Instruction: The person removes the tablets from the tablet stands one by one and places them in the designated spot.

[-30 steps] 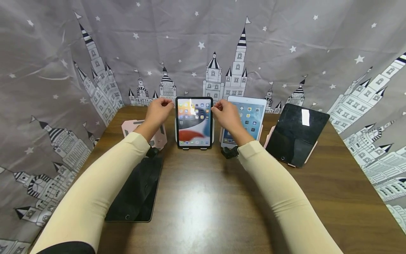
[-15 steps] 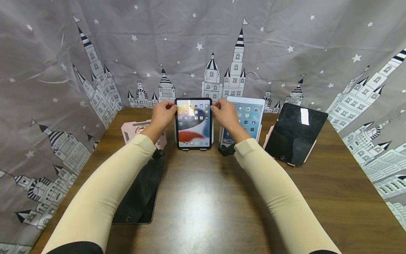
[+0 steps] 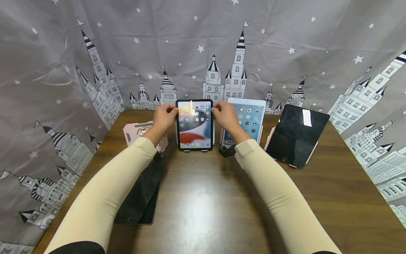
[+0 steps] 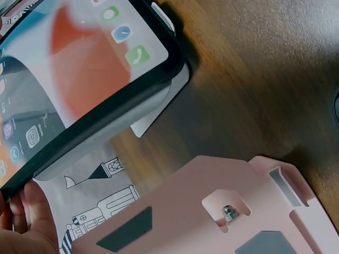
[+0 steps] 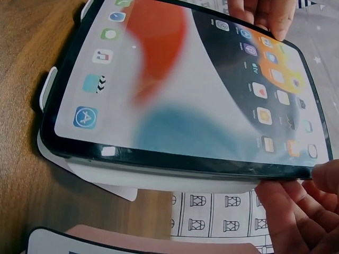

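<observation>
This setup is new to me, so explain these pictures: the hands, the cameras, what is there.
There is no robot here: a person works with a bare left hand and right hand. The wide view comes from a head camera; the two close-ups come from wrist cameras. Both hands grip the upper sides of a lit, black-framed tablet on a white stand. Right of it, a white tablet and a black tablet lean on pink stands. Left are another pink stand and a dark tablet lying flat on the wooden table.
</observation>
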Demonstrator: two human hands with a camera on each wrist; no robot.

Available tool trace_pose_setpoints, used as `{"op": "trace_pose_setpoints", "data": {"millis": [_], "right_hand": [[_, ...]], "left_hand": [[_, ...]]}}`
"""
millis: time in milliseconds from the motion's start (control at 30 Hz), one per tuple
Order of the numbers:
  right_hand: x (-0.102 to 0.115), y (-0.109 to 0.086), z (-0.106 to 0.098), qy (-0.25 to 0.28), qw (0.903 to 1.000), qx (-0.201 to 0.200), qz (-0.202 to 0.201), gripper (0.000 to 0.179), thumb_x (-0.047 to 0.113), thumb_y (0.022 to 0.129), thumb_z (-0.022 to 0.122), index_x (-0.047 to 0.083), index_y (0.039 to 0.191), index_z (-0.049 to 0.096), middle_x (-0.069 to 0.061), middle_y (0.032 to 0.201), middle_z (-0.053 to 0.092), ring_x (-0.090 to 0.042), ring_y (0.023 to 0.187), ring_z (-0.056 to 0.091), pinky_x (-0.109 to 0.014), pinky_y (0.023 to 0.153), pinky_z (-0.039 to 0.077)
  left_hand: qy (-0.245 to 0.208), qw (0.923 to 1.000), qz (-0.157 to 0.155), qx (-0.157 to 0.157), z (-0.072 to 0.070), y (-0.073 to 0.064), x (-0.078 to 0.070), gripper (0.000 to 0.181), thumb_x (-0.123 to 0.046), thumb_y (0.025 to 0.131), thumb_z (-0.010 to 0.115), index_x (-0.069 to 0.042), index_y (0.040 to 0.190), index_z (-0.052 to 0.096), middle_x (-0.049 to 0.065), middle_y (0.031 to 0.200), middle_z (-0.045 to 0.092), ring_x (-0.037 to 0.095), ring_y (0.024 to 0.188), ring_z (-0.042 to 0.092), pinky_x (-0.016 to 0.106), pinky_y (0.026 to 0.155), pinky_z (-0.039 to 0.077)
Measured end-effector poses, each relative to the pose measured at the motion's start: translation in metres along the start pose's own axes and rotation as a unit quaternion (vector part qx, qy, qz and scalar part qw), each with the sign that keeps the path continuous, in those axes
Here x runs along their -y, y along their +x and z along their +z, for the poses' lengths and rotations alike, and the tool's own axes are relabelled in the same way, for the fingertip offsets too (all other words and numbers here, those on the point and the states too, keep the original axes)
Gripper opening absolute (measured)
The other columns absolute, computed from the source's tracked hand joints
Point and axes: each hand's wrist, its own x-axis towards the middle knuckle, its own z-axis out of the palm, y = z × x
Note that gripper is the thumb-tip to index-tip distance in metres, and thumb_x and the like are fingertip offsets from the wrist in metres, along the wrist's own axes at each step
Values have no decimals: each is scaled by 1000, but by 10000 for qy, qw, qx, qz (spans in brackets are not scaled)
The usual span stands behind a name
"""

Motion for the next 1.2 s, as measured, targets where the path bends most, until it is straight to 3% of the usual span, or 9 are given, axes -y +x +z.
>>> {"op": "trace_pose_setpoints", "data": {"millis": [267,433,533,800,1033,1200], "right_hand": [[-1,-4,3,-95,9990,-355,-259,16,18,99,59,4,103,65,-11,90,68,-23,75,65,-33,64,49],[-5,-12,5,-8,9985,-449,-311,14,18,100,59,5,98,64,-9,85,67,-22,73,63,-33,63,48],[-5,-16,5,123,9985,-420,-326,14,19,101,58,6,98,63,-8,86,67,-21,72,64,-34,62,49],[5,-27,-4,454,9971,-389,-480,14,19,101,58,6,97,62,-8,81,66,-21,71,63,-33,62,49],[9,-40,1,841,9950,-224,-500,13,15,100,59,3,96,62,-10,79,66,-20,68,63,-31,62,53],[7,-49,5,1003,9939,-150,-426,12,15,100,59,4,96,62,-9,78,64,-20,67,62,-32,63,53]], "left_hand": [[-353,9993,-12,91,-2,-2,-2,24,-15,103,53,5,115,61,18,113,59,25,99,60,31,85,55],[-226,9996,132,126,-3,-9,-1,23,-15,103,54,5,113,61,18,110,59,25,98,60,32,84,55],[-105,9995,250,130,-5,-13,-2,24,-16,103,54,4,114,61,18,110,60,26,98,60,35,85,55],[-392,9982,236,392,-19,-20,-9,27,-17,104,52,4,119,59,17,112,58,26,98,61,39,90,53],[-195,9972,246,677,-29,-31,-3,22,-15,105,50,4,115,56,16,108,58,26,94,59,36,85,54],[-147,9966,105,809,-33,-39,1,24,-16,105,49,3,119,56,17,111,58,27,95,59,42,90,53]]}}
